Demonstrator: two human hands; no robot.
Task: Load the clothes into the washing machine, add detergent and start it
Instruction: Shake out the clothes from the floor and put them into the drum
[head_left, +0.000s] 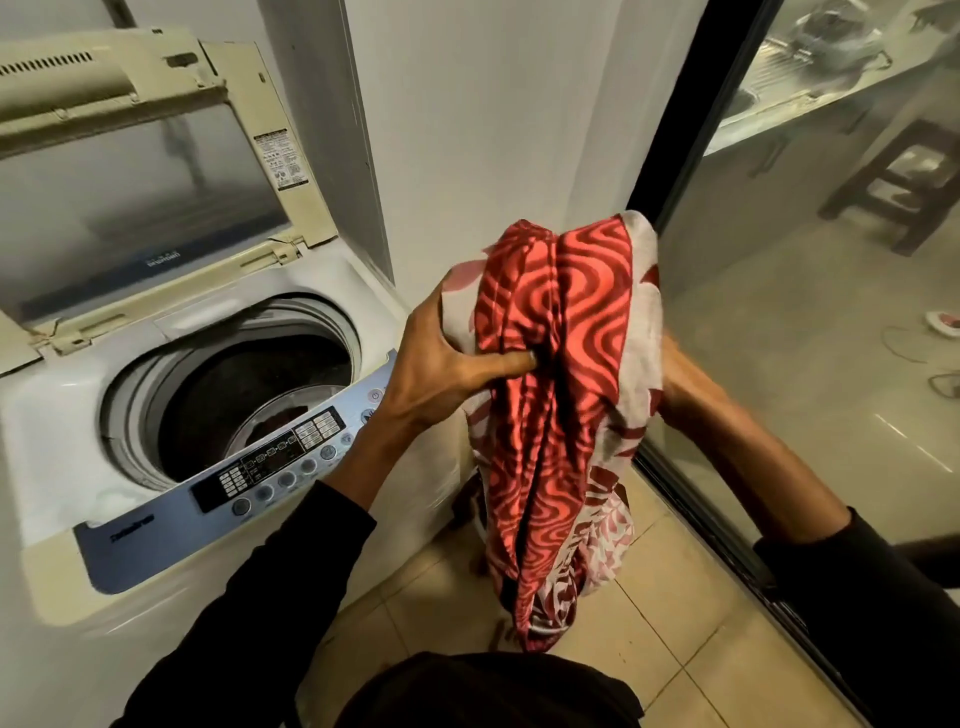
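Swinging the red patterned cloth (561, 395) left over the open drum (244, 395) and gathering its hanging tail first would likely load it cleanly. Left hand (447, 358) grips the bundle's side, thumb pressed in; right hand (675, 379) clutches it from behind, mostly hidden.

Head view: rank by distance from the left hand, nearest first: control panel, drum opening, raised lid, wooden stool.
1. Blue control panel, just under the left hand.
2. Round drum opening, to its left.
3. Raised cream lid, upper left.
4. Dark wooden stool, behind glass, far right.
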